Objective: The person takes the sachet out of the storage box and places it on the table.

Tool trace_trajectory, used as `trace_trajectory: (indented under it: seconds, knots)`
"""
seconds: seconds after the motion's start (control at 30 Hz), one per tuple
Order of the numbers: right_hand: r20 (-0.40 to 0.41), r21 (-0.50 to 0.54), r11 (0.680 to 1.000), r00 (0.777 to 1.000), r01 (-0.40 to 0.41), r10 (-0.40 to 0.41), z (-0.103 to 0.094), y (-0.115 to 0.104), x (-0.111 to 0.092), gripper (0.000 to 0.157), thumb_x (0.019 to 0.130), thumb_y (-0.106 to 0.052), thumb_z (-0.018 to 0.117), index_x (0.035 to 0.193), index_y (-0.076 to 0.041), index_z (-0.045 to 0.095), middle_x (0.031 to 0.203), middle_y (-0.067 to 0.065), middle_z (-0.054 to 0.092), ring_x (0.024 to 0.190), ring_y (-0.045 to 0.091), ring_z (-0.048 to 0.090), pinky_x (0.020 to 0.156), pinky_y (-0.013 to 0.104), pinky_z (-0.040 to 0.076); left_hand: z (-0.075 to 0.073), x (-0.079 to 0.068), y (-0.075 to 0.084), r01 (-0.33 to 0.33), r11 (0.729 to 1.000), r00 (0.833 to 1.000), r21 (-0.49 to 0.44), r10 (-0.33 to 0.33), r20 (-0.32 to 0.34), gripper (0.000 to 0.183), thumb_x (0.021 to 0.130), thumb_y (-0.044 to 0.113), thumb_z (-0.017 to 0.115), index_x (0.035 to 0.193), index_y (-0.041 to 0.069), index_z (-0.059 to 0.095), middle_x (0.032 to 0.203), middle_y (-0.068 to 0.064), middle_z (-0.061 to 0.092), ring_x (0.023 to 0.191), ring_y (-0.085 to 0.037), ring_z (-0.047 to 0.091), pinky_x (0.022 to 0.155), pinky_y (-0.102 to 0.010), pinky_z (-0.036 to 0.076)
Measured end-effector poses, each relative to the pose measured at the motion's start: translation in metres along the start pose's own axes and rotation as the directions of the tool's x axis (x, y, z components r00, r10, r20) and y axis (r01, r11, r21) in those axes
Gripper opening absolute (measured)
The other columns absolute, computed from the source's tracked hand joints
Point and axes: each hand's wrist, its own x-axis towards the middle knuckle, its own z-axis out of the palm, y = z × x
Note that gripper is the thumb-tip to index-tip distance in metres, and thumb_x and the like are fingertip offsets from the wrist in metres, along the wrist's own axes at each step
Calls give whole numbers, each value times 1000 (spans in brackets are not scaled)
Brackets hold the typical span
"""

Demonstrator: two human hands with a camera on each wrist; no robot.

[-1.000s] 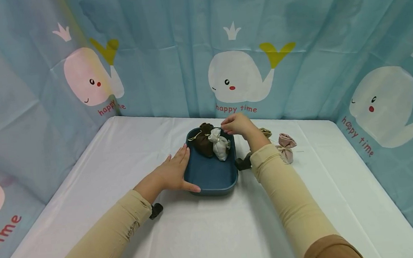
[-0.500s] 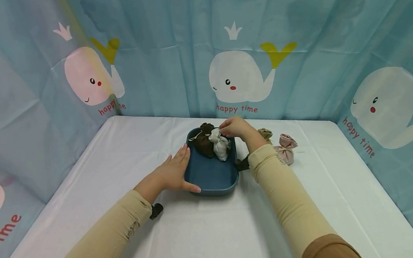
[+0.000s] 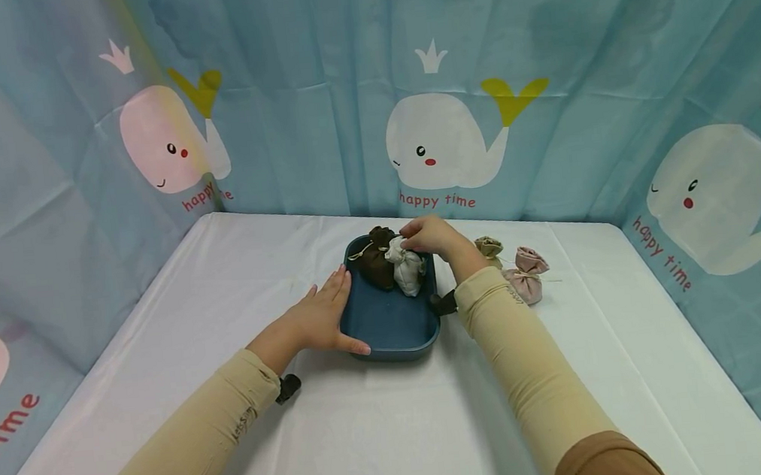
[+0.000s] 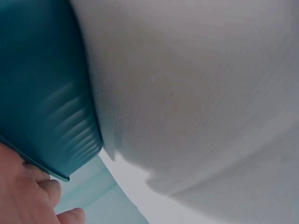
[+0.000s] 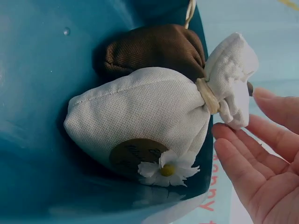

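A blue rectangular tray [image 3: 390,327] stands on the white table. Inside at its far end lie a dark brown drawstring pouch [image 3: 376,268] and a white drawstring pouch [image 3: 408,271]. The white pouch [image 5: 140,112] bears a round brown label and a white flower in the right wrist view. My left hand [image 3: 319,314] rests along the tray's left side, fingers extended and thumb at the near corner. At the white pouch's gathered top is my right hand [image 5: 266,154], its fingers loosely extended beside the ruffle; the head view partly hides its fingertips.
Right of the tray lie a pink pouch [image 3: 526,276] and an olive-tan pouch [image 3: 489,249], the latter partly hidden by my right forearm. Blue curtains [image 3: 289,125] with whale prints hang behind the table [image 3: 370,434].
My right hand has moved slightly left, from the tray's far right rim to the white pouch's top. The left hand, tray and pouches look unmoved.
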Motion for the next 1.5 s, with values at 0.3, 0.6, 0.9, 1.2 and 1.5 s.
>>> trace_trajectory:
  seconds: [0.3,0.6,0.9,1.2,1.5]
  knots:
    - [-41,-36,999,999,3,-5,4,-1,-3,31,85,-12,66,115,-5,63,110,12,62,97,25,60,86,38,48,-1,0,1,0,1000,1000,2,0,1,137,54,88,49,145,3,-6,152,-13,-11,140,-25,-4,108,-53,12]
    - [-54,-64,998,998,5,-8,5,-2,-4,12,84,-10,66,94,-3,66,93,11,62,84,25,60,80,39,50,0,0,1,-3,1000,1000,0,3,0,136,54,87,49,145,3,-6,152,-13,-10,140,-24,-5,108,-52,12]
    - [-63,4,1000,998,-1,1,-3,-1,-4,12,86,-12,64,91,0,66,89,14,64,85,28,64,76,35,52,0,0,1,1,1000,1000,-3,-1,1,137,53,89,48,145,3,-7,152,-14,-10,140,-25,-5,108,-52,12]
    - [-59,13,1000,998,-6,7,-11,-3,-8,13,85,-14,66,88,-1,67,85,13,64,80,26,64,77,38,52,1,0,0,0,1000,1000,-14,0,3,138,51,89,47,145,3,-7,152,-12,-13,140,-24,-5,108,-53,12]
    - [-66,9,1000,997,27,-26,-17,-12,-19,14,86,-13,65,88,0,67,85,14,64,82,30,64,77,39,52,-1,-2,1,-10,1000,1000,-13,10,-14,136,54,87,50,145,2,-5,152,-15,-9,139,-24,-5,108,-53,13]
